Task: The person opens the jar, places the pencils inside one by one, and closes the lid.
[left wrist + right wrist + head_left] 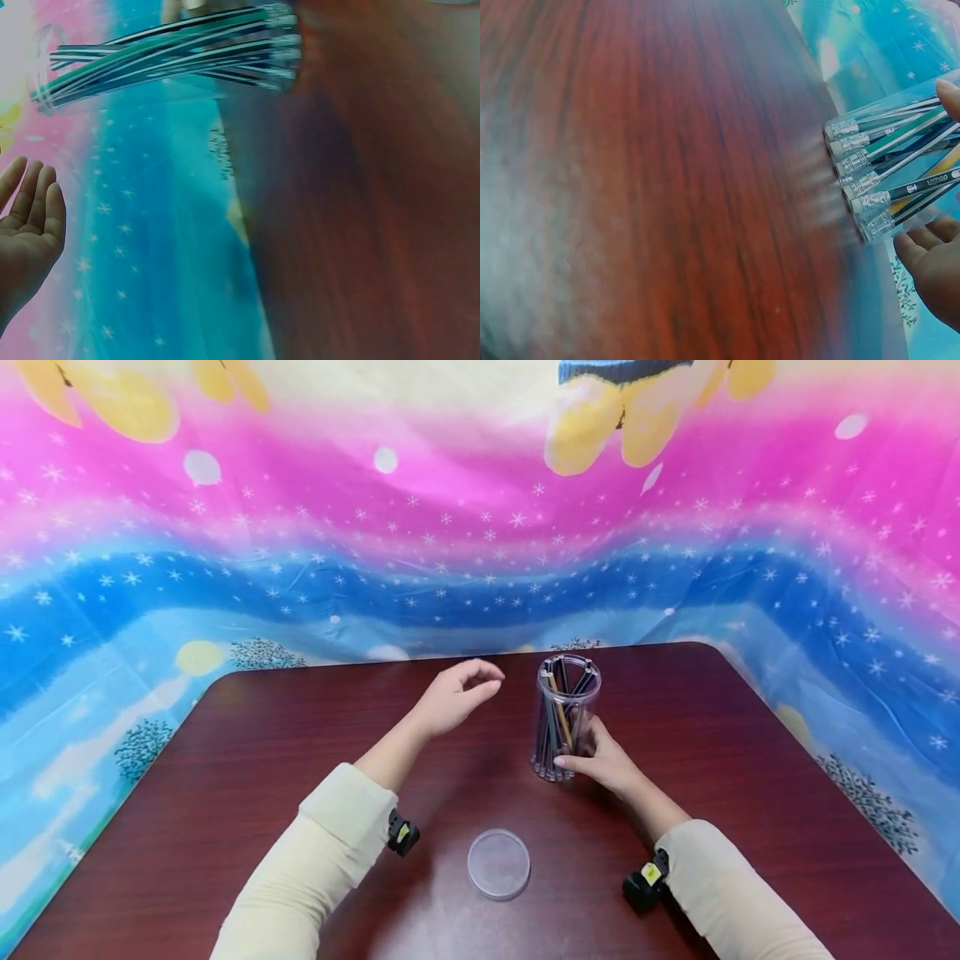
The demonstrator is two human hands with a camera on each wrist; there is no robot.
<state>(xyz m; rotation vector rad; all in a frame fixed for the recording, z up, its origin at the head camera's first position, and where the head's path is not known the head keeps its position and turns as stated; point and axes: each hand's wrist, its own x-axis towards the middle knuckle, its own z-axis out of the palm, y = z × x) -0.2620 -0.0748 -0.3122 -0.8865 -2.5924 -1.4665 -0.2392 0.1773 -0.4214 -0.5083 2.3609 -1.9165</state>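
Note:
A clear plastic jar [536,727] stands upright on the table, full of pencils [558,714]. Most of these are dark with white stripes; a yellow one and a green one show too. Eraser ends with metal ferrules point down at the jar's bottom in the right wrist view. My right hand [603,760] grips the jar low on its right side, thumb in front and fingers partly hidden behind. To the left of the jar my left hand [461,693] hovers apart from it, fingers loosely bent and holding nothing. A round clear lid [498,864] lies flat nearer me.
The dark red-brown wooden table [262,810] reaches back to a colourful printed cloth [450,527] that hangs behind and along both sides. A small black camera is strapped at each wrist below the cream sleeves [300,860].

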